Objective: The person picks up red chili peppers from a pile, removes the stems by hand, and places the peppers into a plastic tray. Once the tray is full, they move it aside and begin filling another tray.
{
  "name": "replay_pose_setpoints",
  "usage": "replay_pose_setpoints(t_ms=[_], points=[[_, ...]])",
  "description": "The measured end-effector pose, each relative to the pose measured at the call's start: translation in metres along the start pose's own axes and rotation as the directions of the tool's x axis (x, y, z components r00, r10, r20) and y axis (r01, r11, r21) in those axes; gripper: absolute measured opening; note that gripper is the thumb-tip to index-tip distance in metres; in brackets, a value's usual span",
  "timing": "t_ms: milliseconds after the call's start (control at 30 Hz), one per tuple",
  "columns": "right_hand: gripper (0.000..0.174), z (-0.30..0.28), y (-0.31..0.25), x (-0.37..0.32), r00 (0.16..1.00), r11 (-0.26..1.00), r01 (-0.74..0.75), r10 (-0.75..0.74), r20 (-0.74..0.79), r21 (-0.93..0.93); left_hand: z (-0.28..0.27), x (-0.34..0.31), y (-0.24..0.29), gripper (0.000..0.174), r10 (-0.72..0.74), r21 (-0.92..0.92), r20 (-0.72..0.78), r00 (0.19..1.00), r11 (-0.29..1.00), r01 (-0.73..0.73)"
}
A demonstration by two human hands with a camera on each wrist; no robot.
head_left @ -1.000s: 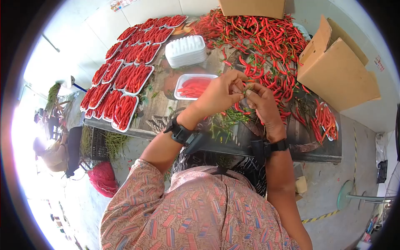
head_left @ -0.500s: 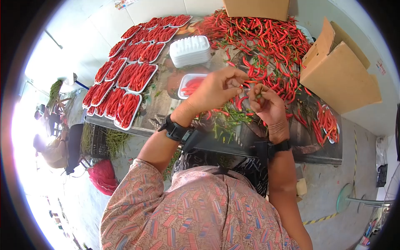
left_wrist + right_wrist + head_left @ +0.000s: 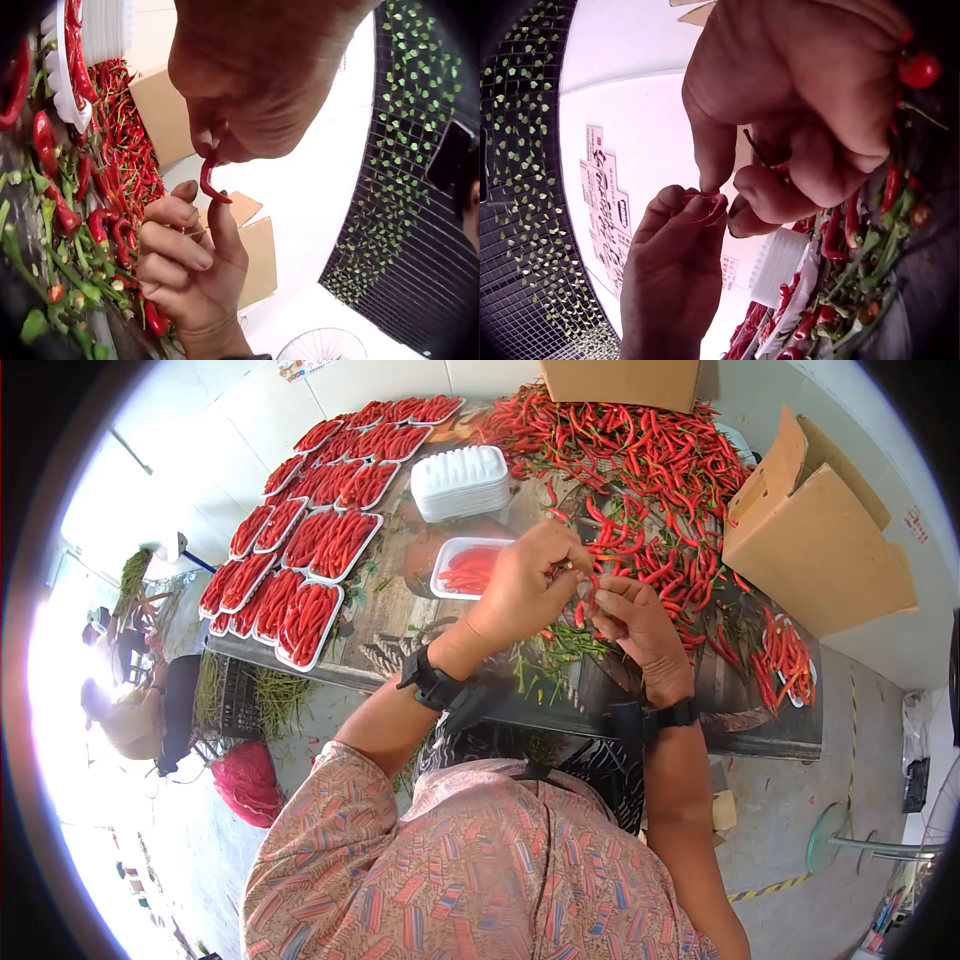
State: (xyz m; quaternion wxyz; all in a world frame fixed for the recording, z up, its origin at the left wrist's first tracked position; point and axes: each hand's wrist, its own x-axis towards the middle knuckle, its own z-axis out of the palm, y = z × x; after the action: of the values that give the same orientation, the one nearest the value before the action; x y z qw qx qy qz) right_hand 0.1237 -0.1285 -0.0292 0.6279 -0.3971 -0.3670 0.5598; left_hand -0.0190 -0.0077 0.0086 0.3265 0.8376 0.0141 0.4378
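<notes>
My left hand [image 3: 525, 582] pinches a small curved red chili pepper [image 3: 211, 182] between thumb and fingers, above the table's front part. Facing it on the right, my right hand [image 3: 648, 628] has its thumb and fingertip at the free end of that chili. A thin green stem [image 3: 756, 148] and a bit of red stick out of the right hand's curled fingers in the right wrist view. Just left of the hands, partly covered by the left hand, is a white foam tray [image 3: 438, 574] with red chilies in it. Green stems [image 3: 540, 665] lie below the hands.
A large heap of red chilies [image 3: 640, 450] covers the back right, beside a cardboard box [image 3: 810, 545]. Filled, wrapped trays [image 3: 305, 625] stand in rows at left. A stack of white trays [image 3: 460, 485] stands behind the hands. Another chili tray [image 3: 785, 660] lies far right.
Half a second ago the hands were slightly apart; now they have come together again, with the red chili between their fingertips. The head view has shifted slightly.
</notes>
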Motion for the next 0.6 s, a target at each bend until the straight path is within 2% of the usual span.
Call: replay_pose_setpoints(t_ms=[67, 100, 167, 200, 267, 400, 467, 600], points=[[0.011, 0.002, 0.0, 0.0, 0.997, 1.0, 0.016, -0.016, -0.079, -0.004, -0.004, -0.001, 0.008, 0.016, -0.171, -0.019, 0.042, 0.984, 0.985, 0.172], [0.011, 0.001, 0.001, 0.001, 0.997, 1.0, 0.015, -0.015, -0.073, -0.003, -0.006, -0.002, 0.009, 0.016, -0.172, -0.013, 0.039, 0.984, 0.985, 0.173], [0.01, -0.001, 0.004, 0.002, 0.997, 0.984, 0.071, -0.075, -0.018, -0.162, -0.011, -0.003, 0.01, 0.016, -0.172, 0.005, 0.146, 0.974, 0.985, 0.173], [0.01, 0.001, 0.003, 0.002, 0.997, 0.985, 0.073, -0.075, -0.006, -0.158, -0.013, -0.005, 0.007, 0.016, -0.175, 0.016, 0.14, 0.974, 0.984, 0.175], [0.01, 0.005, 0.001, 0.0, 1.0, 0.956, 0.028, -0.025, 0.013, -0.293, -0.015, -0.01, -0.001, 0.016, 0.025, 0.108, 0.231, 0.973, 0.993, -0.051], [0.01, 0.004, 0.005, 0.001, 0.999, 0.949, 0.029, -0.018, 0.039, -0.315, -0.026, -0.015, 0.005, 0.015, -0.03, 0.13, 0.329, 0.944, 0.991, -0.014], [0.008, 0.008, 0.001, 0.0, 1.0, 0.959, -0.007, 0.014, 0.024, -0.284, -0.034, -0.015, 0.012, 0.013, -0.16, 0.143, 0.403, 0.901, 0.984, 0.11], [0.013, -0.001, 0.007, 0.002, 0.998, 0.969, 0.011, -0.026, -0.055, -0.248, -0.057, -0.008, 0.013, 0.014, -0.211, 0.205, 0.373, 0.904, 0.968, 0.142]])
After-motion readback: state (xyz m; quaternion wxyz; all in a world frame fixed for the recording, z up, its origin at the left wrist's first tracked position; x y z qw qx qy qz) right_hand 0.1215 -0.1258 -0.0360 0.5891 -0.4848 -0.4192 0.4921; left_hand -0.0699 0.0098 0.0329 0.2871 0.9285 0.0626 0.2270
